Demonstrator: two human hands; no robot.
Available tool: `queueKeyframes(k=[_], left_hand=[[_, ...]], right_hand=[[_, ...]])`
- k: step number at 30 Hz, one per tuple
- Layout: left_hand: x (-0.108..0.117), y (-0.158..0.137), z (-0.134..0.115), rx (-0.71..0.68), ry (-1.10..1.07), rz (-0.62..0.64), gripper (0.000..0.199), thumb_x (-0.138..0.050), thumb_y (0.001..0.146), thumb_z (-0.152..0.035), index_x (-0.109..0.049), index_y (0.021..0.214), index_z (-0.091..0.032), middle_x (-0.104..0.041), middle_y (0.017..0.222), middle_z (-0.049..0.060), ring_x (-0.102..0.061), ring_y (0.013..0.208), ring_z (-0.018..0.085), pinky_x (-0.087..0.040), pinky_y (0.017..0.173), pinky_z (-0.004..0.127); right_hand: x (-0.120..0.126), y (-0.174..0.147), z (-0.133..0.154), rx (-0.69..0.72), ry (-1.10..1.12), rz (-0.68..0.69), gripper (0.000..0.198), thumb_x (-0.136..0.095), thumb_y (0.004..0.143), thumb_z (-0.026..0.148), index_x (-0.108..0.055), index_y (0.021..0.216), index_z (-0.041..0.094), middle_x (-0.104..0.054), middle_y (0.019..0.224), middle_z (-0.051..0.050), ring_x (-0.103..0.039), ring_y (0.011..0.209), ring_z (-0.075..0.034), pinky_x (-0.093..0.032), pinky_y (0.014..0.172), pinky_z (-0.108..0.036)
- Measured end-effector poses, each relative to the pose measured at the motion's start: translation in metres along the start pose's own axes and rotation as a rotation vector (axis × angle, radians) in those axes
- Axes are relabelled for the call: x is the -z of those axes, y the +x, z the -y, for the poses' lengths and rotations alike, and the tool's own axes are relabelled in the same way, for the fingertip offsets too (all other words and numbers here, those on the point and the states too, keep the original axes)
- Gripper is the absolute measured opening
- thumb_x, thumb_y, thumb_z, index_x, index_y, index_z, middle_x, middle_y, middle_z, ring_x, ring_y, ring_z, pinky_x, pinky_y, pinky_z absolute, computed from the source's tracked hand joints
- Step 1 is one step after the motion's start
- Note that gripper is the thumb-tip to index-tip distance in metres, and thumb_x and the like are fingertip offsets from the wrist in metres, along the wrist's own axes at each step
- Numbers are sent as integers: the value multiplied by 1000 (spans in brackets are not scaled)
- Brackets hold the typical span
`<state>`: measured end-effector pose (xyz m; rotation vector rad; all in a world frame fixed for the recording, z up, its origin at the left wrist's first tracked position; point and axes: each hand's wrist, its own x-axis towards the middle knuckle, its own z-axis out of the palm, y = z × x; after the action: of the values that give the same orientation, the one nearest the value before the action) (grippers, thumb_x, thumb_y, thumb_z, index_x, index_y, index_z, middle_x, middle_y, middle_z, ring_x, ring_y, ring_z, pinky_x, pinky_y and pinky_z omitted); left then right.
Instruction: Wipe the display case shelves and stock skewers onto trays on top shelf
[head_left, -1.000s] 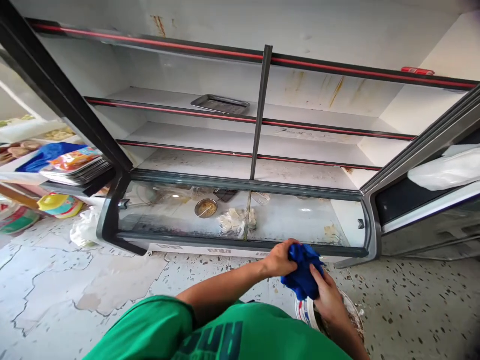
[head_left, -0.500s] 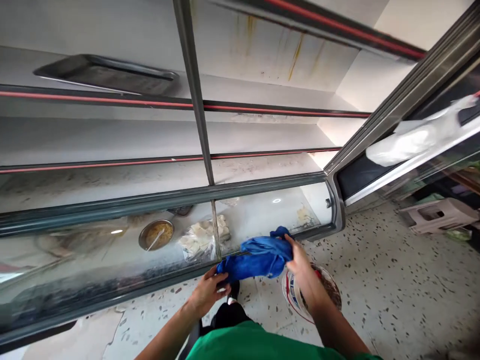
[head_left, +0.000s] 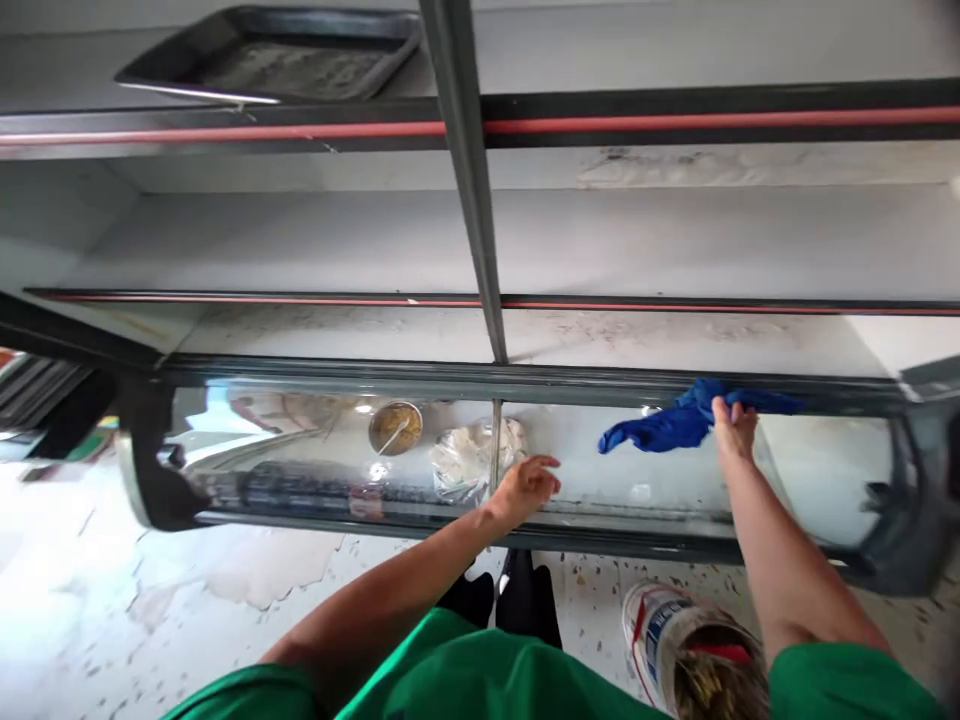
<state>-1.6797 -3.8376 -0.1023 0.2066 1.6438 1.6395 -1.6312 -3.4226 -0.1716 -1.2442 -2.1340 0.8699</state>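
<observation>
Stretching across the view: a long white display case with dark metal trim [head_left: 315,240]

Red-striped edges run along the shelves of the case, and a dark grey upright metal post [head_left: 470,180] parts its left half from its right. Below the shelves, a clear curved glass front [head_left: 600,485] spans its lower section. On the pale speckled floor [head_left: 300,570], a white round bucket with blue and red markings [head_left: 649,640] stands near the person's right arm, brownish matter inside it. A dark rectangular metal tray [head_left: 300,65] sits on a shelf left of the post. A crumpled royal-blue fabric cloth [head_left: 664,430] is at the dark rail topping the glass, right of the post, its left end trailing across the glass. The right hand [head_left: 736,428] pinches the cloth near its middle. The left hand [head_left: 529,487] holds nothing, fingers loosely spread and half bent, before the glass near its narrow centre joint. Behind the glass, left of that hand, lies a whitish bundle in clear plastic [head_left: 461,462]; farther left is a round metal bowl [head_left: 374,440] of yellowish food, with a slim white spoon [head_left: 394,437] in it.
</observation>
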Motion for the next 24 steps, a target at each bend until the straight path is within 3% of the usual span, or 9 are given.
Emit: queueKeyframes(k=[3, 6, 10, 14, 17, 20, 22, 24], left_hand=[[64, -34, 41, 90, 14, -67, 43, -68, 67, -36, -57, 104, -16, -65, 73, 4, -58, 69, 16, -44, 64, 28], [133, -79, 78, 228, 41, -245, 49, -70, 66, -41, -58, 107, -17, -68, 78, 6, -61, 73, 20, -44, 63, 29], [203, -123, 114, 333, 40, -389, 57, -70, 66, -49, -57, 112, -16, -69, 83, 7, -63, 78, 22, -45, 70, 32], [255, -149, 134, 341, -78, -315, 71, -72, 62, -61, -56, 115, -17, -69, 87, 9, -62, 82, 23, -45, 72, 33], [297, -169, 146, 338, -174, -276, 75, -72, 60, -66, -56, 114, -16, -69, 90, 11, -62, 84, 24, -44, 74, 34], [347, -194, 163, 316, -250, -313, 71, -74, 60, -63, -59, 111, -16, -68, 83, 9, -61, 80, 22, -43, 70, 32], [381, -212, 177, 301, -285, -347, 66, -76, 60, -60, -61, 107, -16, -66, 78, 7, -61, 76, 21, -42, 66, 30], [416, -230, 187, 293, -325, -382, 63, -76, 59, -59, -62, 103, -17, -66, 77, 6, -60, 74, 20, -42, 65, 29]], right_hand=[[-60, -22, -17, 54, -130, -91, 88, -56, 75, 50, -27, 142, 1, -20, 149, -27, -18, 140, -37, -18, 114, -50], [-108, -67, -3, 116, -185, -272, 84, -53, 79, 44, -22, 145, 3, -20, 149, -26, -21, 139, -36, -21, 113, -48], [-176, -156, 65, 271, -242, -243, 63, -40, 87, 43, -34, 137, 4, -28, 145, -26, -23, 138, -34, -29, 109, -49], [-245, -242, 129, 610, -181, -162, 43, -44, 86, 42, -54, 113, 11, -45, 129, -24, -36, 129, -38, -35, 101, -56], [-266, -270, 144, 743, -212, -198, 31, -48, 83, 34, -57, 105, 13, -50, 122, -20, -43, 122, -35, -39, 97, -52], [-270, -282, 157, 714, -282, -253, 25, -47, 77, 22, -58, 98, 13, -52, 118, -20, -48, 115, -34, -41, 93, -50], [-280, -303, 180, 722, -328, -242, 22, -46, 74, 17, -59, 91, 13, -53, 114, -20, -50, 110, -33, -42, 91, -49], [-303, -343, 217, 824, -380, -132, 19, -46, 75, 15, -61, 86, 14, -54, 110, -19, -51, 105, -31, -41, 91, -46]])
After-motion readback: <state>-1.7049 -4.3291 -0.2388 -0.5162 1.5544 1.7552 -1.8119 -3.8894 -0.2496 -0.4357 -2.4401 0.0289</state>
